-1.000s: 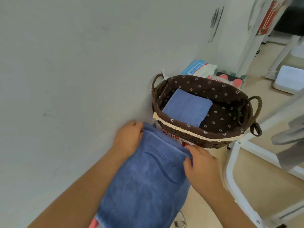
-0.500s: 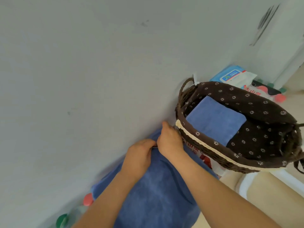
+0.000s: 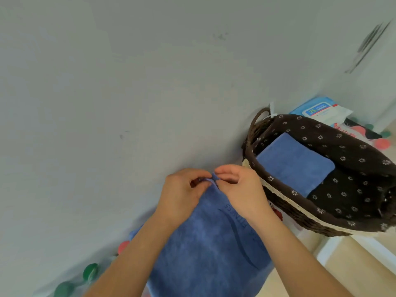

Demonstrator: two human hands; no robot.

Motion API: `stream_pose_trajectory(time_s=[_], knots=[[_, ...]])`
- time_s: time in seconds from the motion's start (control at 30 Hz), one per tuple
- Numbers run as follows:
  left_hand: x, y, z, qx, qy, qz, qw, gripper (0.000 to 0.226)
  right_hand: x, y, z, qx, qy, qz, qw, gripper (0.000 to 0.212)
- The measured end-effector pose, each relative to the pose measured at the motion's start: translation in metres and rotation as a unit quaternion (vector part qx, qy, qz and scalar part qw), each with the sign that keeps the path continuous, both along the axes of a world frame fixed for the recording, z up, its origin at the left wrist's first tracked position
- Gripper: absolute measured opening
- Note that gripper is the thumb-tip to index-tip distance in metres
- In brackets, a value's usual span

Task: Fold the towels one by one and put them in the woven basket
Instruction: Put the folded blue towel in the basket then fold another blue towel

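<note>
While left hand (image 3: 182, 195), right hand (image 3: 241, 189) pinch towel (image 3: 210, 243) edge — basket (image 3: 278, 192) (half-free)

Left hand (image 3: 184, 189), right hand (image 3: 237, 187) side by side, both pinching towel (image 3: 210, 243) top edge; forearms reach forward, converging.

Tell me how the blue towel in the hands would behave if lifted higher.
Probably floppy: the towel hangs limp below where the left hand and right hand pinch its top edge. Likely light, since fingertip pinches seem enough to hold it. Its plush nap should resist slipping.
</note>
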State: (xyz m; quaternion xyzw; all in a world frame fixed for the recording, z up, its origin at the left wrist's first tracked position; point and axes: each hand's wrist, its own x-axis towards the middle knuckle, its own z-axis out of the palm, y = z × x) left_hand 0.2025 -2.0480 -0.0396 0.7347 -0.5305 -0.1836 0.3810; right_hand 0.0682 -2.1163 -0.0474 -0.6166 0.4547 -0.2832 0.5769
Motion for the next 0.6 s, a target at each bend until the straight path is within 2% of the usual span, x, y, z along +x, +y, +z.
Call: stream_pose_trajectory(time_s=[0.3, 0.47, 0.6], knots=[[-0.006, 0.002, 0.021, 0.013, 0.024, 0.02, 0.999, 0.014, -0.007, 0.01, 0.018, -0.005, -0.03, -0.018, 0.999, 0.015], [-0.007, 0.001, 0.024, 0.014, 0.025, 0.013, 1.0, 0.021, -0.008, 0.014, 0.023, -0.02, -0.046, -0.036, 0.998, 0.017], [-0.007, -0.002, 0.031, 0.026, -0.017, -0.028, 0.999, 0.024, -0.009, 0.016, 0.025, -0.026, -0.052, -0.037, 0.998, 0.016]])
